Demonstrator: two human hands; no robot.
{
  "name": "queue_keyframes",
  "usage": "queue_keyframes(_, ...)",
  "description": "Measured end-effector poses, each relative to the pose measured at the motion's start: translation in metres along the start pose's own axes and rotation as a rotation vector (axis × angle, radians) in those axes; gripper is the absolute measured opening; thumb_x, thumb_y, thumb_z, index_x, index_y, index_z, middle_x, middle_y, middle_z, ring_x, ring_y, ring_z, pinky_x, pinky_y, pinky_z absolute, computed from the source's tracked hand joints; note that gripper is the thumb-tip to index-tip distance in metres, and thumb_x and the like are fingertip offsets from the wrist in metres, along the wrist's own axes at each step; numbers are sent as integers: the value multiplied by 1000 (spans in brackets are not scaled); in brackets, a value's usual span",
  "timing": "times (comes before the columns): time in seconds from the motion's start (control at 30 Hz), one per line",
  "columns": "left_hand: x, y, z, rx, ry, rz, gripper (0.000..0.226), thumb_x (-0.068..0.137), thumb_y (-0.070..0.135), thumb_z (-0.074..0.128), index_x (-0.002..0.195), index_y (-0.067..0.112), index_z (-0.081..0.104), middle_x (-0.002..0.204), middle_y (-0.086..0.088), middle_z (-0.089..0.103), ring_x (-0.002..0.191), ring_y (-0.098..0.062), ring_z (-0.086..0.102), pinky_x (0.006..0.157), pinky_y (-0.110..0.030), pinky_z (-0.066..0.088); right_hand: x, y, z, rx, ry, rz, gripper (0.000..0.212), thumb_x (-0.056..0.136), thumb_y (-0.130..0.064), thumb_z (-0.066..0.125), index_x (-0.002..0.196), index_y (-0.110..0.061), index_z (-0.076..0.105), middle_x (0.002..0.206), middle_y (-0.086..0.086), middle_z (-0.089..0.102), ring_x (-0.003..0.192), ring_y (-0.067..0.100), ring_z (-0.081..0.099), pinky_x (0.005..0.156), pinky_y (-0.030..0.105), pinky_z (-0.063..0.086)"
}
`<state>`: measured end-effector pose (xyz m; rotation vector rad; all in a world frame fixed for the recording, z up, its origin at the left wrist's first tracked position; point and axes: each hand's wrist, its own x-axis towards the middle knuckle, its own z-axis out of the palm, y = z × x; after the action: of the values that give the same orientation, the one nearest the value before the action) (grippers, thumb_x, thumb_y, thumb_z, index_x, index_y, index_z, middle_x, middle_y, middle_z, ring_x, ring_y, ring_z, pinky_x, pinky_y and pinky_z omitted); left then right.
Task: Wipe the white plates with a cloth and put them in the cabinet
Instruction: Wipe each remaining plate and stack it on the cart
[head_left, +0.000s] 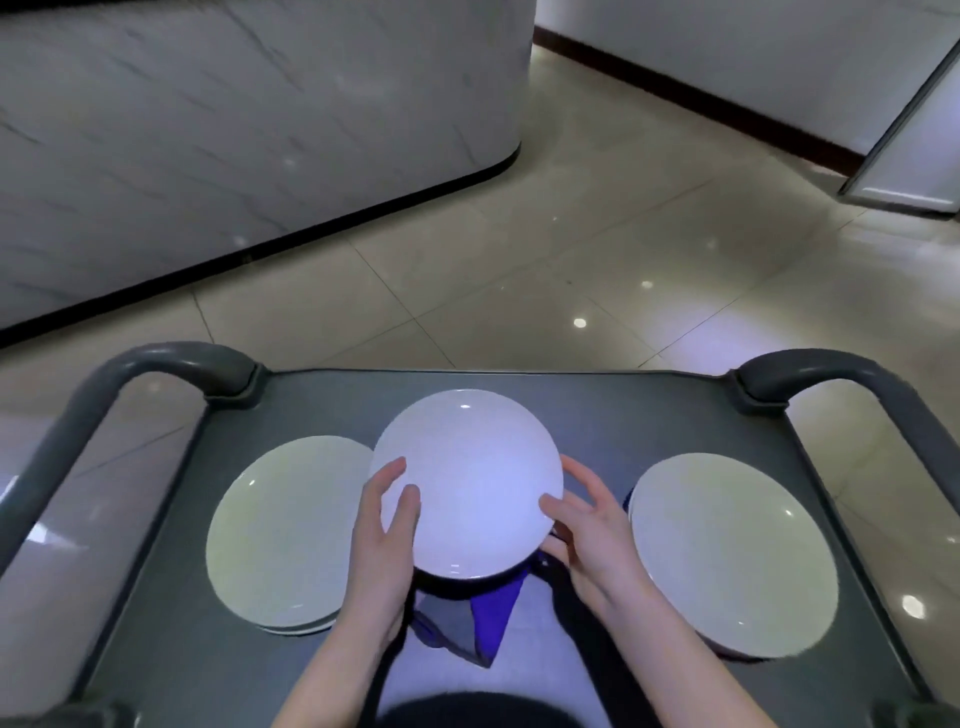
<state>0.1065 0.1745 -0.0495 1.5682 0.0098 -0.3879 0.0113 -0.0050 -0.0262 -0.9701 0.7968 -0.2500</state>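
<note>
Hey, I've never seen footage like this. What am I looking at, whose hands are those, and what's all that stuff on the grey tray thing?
There is no machine here. This is a single picture from a wide-angle camera worn on a person's head, looking forward and down. The left hand and right hand are that person's own. Together they hold the middle plate by its rim, over a blue cloth that is partly hidden beneath it. The grey surface is the top of a cart. On it rest the left plate, which seems to sit on another, and the right plate. Beyond the cart is tiled floor.
</note>
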Motion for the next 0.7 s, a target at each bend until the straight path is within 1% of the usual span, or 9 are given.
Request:
queue_keyframes(0.07, 10, 0, -14, -46, 80, -11, 25, 105, 26, 52, 121, 42, 63, 133, 11, 61, 126, -12, 55, 104, -31, 47, -2, 12, 19, -6, -33, -9, 45, 88, 8, 59, 124, -20, 58, 109, 15, 73, 87, 27, 72, 65, 34, 57)
queue_keyframes(0.17, 23, 2, -36, -54, 147, 6, 25, 106, 25, 49, 117, 41, 65, 125, 21, 61, 119, -3, 56, 91, -22, 46, -6, 25, 40, -78, -83, -40, 43, 90, 4, 61, 123, -24, 59, 109, 12, 73, 98, 28, 72, 70, 36, 59)
queue_keyframes(0.23, 31, 4, -51, -37, 155, 32, 25, 107, 23, 48, 116, 39, 65, 124, 25, 61, 116, 8, 54, 95, -18, 43, -8, 29, 49, -176, -103, -64, 42, 90, 0, 64, 123, -26, 59, 104, 11, 73, 97, 25, 72, 73, 37, 60)
queue_keyframes(0.3, 39, 5, -67, 8, 159, 61, 26, 107, 20, 47, 117, 36, 65, 122, 26, 61, 106, 23, 51, 86, -1, 38, -10, 35, 52, -325, -113, -103, 39, 93, -5, 63, 127, -24, 59, 98, 9, 74, 94, 19, 72, 77, 36, 60)
queue_keyframes(0.37, 44, 4, -81, 38, 165, 76, 25, 107, 18, 47, 119, 31, 65, 122, 26, 60, 103, 26, 49, 79, 8, 34, -13, 41, 51, -542, -111, -187, 32, 95, -11, 62, 125, -23, 61, 95, 3, 75, 93, 16, 72, 83, 35, 59)
queue_keyframes(0.47, 47, 0, -99, 58, 172, 89, 25, 106, 15, 49, 119, 28, 66, 121, 26, 62, 106, 23, 50, 83, 6, 34, -20, 56, 49, -873, -156, -332, 22, 96, -17, 62, 115, -24, 68, 96, -7, 75, 94, 7, 69, 88, 23, 52)
queue_keyframes(0.53, 45, -4, -108, 70, 197, 103, 26, 105, 12, 49, 117, 27, 67, 117, 30, 63, 106, 23, 51, 84, 4, 35, -21, 67, 49, -1145, -270, -472, 20, 95, -23, 62, 113, -20, 70, 107, -10, 73, 102, 6, 65, 91, 17, 45)
queue_keyframes(0.63, 42, -6, -118, 75, 229, 106, 26, 105, 10, 50, 117, 24, 68, 119, 25, 64, 106, 22, 52, 85, 2, 35, -19, 82, 51, -1540, -541, -631, 41, 89, -45, 56, 118, -18, 66, 119, -6, 66, 114, 15, 53, 99, 27, 41)
queue_keyframes(0.7, 39, -7, -123, 80, 240, 99, 25, 105, 11, 50, 117, 24, 67, 122, 19, 63, 107, 22, 52, 88, -2, 35, -16, 89, 49, -1775, -617, -720, 53, 79, -54, 57, 118, -19, 66, 114, -5, 65, 111, 19, 54, 97, 30, 43)
